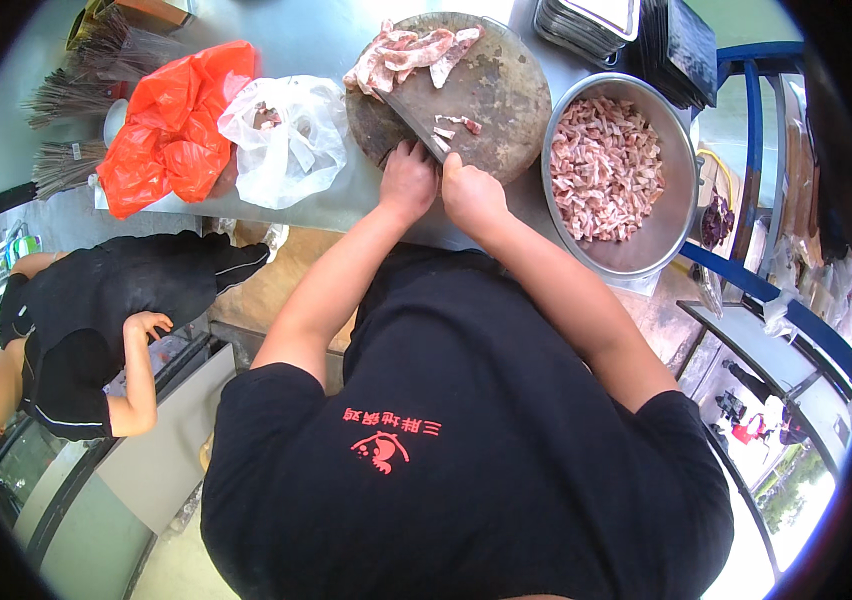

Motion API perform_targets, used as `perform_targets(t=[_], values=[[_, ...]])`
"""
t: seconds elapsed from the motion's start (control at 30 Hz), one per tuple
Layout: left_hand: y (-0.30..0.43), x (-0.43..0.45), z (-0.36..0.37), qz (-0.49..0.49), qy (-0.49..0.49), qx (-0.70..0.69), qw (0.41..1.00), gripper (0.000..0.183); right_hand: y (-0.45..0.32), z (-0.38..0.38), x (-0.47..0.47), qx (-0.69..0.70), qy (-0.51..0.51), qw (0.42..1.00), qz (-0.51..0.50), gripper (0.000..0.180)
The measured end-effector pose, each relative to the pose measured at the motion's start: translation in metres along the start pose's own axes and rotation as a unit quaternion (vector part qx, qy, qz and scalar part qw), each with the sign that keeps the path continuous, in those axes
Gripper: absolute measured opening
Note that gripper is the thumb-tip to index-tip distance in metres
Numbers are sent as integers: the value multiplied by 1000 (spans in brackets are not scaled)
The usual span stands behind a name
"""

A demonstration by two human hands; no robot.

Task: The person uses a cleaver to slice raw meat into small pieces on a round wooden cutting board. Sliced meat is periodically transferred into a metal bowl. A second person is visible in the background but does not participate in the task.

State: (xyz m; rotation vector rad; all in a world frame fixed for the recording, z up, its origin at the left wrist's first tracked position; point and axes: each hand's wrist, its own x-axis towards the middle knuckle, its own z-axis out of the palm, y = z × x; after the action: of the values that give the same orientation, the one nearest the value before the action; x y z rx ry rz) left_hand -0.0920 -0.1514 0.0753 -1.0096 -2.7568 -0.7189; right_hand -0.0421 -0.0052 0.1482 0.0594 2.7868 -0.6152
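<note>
My right hand (pixel 472 192) is closed round the handle of a knife (pixel 412 124), whose blade points up and left across a round, worn chopping board (pixel 510 82). My left hand (pixel 409 180) is at the board's near edge, beside the blade; its fingers are bent and partly hidden, so I cannot tell whether it holds anything. Strips of raw meat (pixel 418 54) lie at the board's far left. A few small cut pieces (pixel 463 122) lie just right of the blade. To the right, a steel bowl (pixel 679 217) holds many small pieces of cut meat (pixel 602 176).
Left of the board are a white plastic bag (pixel 291 161) with meat scraps and a red plastic bag (pixel 171 127). Bundles of skewers (pixel 66 97) lie farther left. Stacked trays (pixel 670 52) stand behind the bowl. Another person (pixel 118 300) in black is at the left.
</note>
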Motion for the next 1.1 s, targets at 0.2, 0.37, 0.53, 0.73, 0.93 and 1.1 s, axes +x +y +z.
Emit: perform_targets(t=[0.2,0.37,0.53,0.73,0.93,1.1], values=[[2,-5,-6,-18,4,-4,1000,24,25,-19,-36,16,-18,1000,11,16],[5,-5,-2,-25,7,-12,1000,22,37,-46,-92,3,-42,997,58,17],[3,-5,11,-26,16,0,1000,24,32,-54,-99,10,-17,1000,0,17],[-7,-8,20,-21,27,9,999,22,26,-45,-77,5,-98,994,45,18],[-4,-10,16,22,-32,84,996,23,10,-2,-9,2,-1,1000,-8,16],[0,-15,3,-24,-2,-4,1000,17,12,3,-8,-13,7,1000,-14,17]])
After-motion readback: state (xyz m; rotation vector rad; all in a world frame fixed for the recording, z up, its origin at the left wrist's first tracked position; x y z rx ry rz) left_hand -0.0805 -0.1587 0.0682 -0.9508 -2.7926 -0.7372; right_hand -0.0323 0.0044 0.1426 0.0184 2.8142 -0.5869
